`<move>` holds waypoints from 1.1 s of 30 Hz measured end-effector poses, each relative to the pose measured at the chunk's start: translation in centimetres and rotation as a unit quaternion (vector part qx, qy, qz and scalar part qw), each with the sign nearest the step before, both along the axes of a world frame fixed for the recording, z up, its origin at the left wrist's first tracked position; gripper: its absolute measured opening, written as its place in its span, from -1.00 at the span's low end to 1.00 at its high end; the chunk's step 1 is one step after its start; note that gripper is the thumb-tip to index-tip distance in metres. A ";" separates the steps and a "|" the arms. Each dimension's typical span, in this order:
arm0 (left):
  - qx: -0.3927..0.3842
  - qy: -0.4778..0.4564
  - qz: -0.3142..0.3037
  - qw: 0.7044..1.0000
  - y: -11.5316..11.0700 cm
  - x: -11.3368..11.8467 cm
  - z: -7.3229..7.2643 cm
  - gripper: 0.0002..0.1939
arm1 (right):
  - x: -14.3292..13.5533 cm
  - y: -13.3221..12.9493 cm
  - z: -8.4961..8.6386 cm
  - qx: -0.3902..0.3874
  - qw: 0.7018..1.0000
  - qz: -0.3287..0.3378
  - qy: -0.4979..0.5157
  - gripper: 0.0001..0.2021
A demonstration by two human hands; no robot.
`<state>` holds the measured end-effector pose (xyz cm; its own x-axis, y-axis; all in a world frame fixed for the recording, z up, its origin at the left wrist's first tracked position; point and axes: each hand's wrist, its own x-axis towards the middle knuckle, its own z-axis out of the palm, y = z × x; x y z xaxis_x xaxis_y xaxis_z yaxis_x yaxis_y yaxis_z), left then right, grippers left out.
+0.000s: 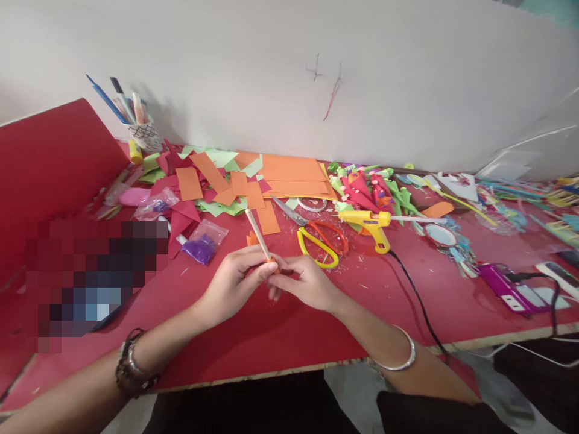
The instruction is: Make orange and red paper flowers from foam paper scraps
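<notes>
Both hands meet above the middle of the red table. My left hand [239,274] is closed on a thin pale stick [257,234], which points up and away to the left. Pinched beside it, my right hand [305,280] has its fingertips at the stick's lower end, where a bit of orange shows; the fingers hide most of that bit. Just beyond the hands lie scissors [322,238] with red and yellow handles. To their right rests a yellow glue gun [373,228]. Orange paper pieces [269,217] lie behind the hands.
A patterned cup [145,135] of pens stands at the back left. A bag of purple material [201,246] lies left of the hands. Red and green paper flowers [362,188] are heaped behind the glue gun. A black cord [414,295] runs over the front edge near a purple power strip [513,289].
</notes>
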<state>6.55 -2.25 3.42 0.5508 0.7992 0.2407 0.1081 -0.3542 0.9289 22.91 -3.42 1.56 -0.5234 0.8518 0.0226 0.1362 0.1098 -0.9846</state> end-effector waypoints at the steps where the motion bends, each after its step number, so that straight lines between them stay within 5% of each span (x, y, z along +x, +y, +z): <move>1: -0.007 -0.005 -0.037 0.999 0.2 -0.2 0.3 -0.79 | 0.2 0.2 0.0 -0.063 0.993 0.087 0.054 -0.61; 3: -0.019 -0.013 -0.095 0.995 0.4 -0.5 0.9 -0.77 | 0.7 0.5 0.1 -0.155 0.952 0.227 0.133 -0.55; 6: -0.050 -0.032 -0.136 0.989 0.6 -0.7 1.3 -0.74 | 1.0 0.7 0.1 -0.202 0.913 0.303 0.184 -0.56; 11: -0.105 -0.043 -0.161 0.980 0.4 -0.7 1.0 -0.72 | 0.7 0.4 -0.1 -0.190 0.922 0.277 0.192 -0.69; 16: -0.051 -0.016 -0.092 0.994 0.2 -0.7 0.9 -0.75 | 0.3 0.1 0.0 -0.170 0.954 0.187 0.159 -0.75; 20: -0.008 0.011 -0.041 0.999 0.3 -0.6 0.6 -0.79 | -0.1 -0.3 0.2 -0.052 0.997 0.035 0.054 -0.77; 25: 0.078 0.054 0.022 0.995 0.1 -0.3 0.6 -0.82 | -0.5 -0.7 -0.1 0.129 0.986 -0.069 -0.078 -0.75; 28: 0.107 0.066 0.066 0.990 -0.3 0.1 0.6 -0.82 | -0.5 -0.8 -0.6 0.234 0.955 -0.116 -0.143 -0.72; 33: 0.161 0.056 0.086 0.982 -1.1 0.6 0.8 -0.82 | -0.3 -0.7 -0.8 0.453 0.849 -0.176 -0.210 -0.72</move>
